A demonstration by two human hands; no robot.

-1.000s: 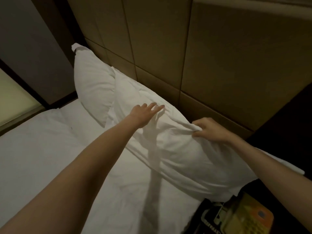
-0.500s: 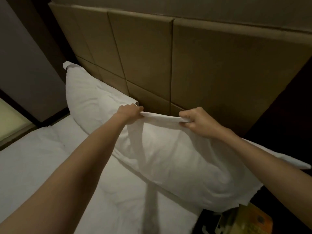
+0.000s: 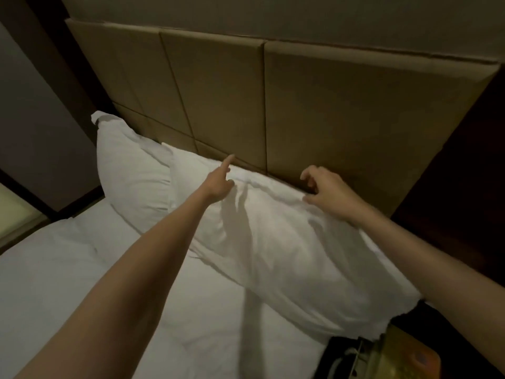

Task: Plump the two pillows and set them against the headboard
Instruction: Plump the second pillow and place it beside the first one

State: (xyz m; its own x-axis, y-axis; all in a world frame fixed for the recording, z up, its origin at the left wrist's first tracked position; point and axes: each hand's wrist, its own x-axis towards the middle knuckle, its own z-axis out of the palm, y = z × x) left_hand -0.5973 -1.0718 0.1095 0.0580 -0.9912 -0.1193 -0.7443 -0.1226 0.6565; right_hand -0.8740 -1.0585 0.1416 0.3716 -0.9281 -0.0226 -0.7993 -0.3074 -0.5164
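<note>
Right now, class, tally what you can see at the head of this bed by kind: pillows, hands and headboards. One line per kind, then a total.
Pillows: 2, the near pillow and the far pillow
Hands: 2, the left hand and the right hand
Headboards: 1, the padded headboard
Total: 5

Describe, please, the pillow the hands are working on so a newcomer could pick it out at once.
Start at the tan padded headboard; two white pillows lean along its base. The near pillow is the one under the left hand and right hand. Unlike the far pillow, it overlaps its neighbour and reaches the bed's edge.
</note>
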